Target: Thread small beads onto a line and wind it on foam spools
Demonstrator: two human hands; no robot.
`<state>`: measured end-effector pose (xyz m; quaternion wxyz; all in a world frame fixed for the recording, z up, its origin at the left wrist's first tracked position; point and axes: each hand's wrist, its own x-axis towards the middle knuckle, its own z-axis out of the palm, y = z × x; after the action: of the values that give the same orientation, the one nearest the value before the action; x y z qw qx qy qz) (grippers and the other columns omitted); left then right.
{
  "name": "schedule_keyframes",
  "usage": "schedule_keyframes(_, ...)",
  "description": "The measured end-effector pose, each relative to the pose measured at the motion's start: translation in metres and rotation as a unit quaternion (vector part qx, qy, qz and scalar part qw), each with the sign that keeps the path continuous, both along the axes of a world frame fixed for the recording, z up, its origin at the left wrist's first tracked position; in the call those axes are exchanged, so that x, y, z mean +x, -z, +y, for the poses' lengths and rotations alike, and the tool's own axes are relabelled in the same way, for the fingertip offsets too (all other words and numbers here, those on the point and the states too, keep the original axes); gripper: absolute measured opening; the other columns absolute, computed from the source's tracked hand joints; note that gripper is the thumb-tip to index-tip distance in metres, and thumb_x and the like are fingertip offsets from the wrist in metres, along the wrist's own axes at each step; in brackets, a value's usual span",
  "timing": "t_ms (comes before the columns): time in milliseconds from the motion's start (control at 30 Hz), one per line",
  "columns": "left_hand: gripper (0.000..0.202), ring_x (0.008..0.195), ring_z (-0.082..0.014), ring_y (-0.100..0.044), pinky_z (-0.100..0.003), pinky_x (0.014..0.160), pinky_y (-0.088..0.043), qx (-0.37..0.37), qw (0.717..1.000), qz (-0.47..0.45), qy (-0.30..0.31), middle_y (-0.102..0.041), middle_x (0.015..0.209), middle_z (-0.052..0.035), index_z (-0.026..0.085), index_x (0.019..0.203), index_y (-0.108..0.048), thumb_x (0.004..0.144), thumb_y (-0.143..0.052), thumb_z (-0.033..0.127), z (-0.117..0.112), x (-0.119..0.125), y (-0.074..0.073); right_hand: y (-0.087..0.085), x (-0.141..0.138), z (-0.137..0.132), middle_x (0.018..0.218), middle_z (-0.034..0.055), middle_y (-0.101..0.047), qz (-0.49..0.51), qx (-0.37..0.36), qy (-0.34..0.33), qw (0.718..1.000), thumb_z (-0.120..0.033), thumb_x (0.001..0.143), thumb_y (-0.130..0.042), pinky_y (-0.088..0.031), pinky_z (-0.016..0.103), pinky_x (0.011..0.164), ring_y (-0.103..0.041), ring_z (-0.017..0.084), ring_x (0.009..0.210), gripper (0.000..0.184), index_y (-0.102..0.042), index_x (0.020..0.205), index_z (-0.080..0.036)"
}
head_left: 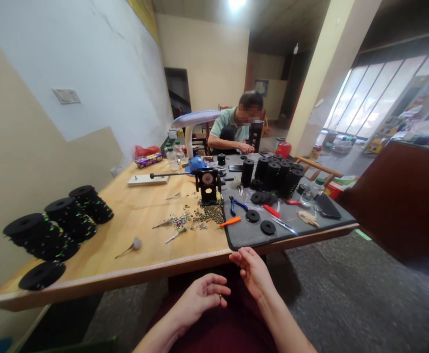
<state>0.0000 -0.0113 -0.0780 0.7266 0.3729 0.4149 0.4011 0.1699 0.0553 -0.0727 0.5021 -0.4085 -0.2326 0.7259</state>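
Both my hands are held above my lap at the table's front edge. My left hand (209, 294) is loosely curved with its fingers apart; a tiny dark speck shows at one finger, too small to name. Higher and to the right, my right hand (251, 272) has thumb and forefinger pressed together beside the corner of the grey mat (247, 238). Whatever that pinch may hold is too small to make out. Past the hands, a small black vise-like device (208, 189) stands among scattered brass-coloured bits (210, 214) and multicoloured beads (180, 221).
Stacked black foam spools (69, 215) with bright bits stand at left; more black spools (272, 175) stand on the mat. Blue-handled pliers (238, 203), an orange-handled tool (230, 221) and scissors (278, 219) lie nearer. A co-worker (232, 125) sits opposite, beyond a desk lamp (196, 117).
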Motion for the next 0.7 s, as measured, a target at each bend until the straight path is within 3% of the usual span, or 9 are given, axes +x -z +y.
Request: schedule_keyframes(700,0.033,0.070,-0.0165,-0.065,-0.031,0.074,-0.042,0.003,1.000,0.005,-0.012,-0.072,0.081,-0.0062,0.014,0.093,-0.063,0.062,-0.074,0.014,0.0021,0.0022,0.0030,0.0025,0.0014,0.0021,0.071,0.0010,-0.073,0.001,-0.002,0.012,1.000,-0.036,0.062,-0.079,-0.027,0.015,0.042,-0.069,0.018,0.073,0.034,-0.052,0.074,-0.020)
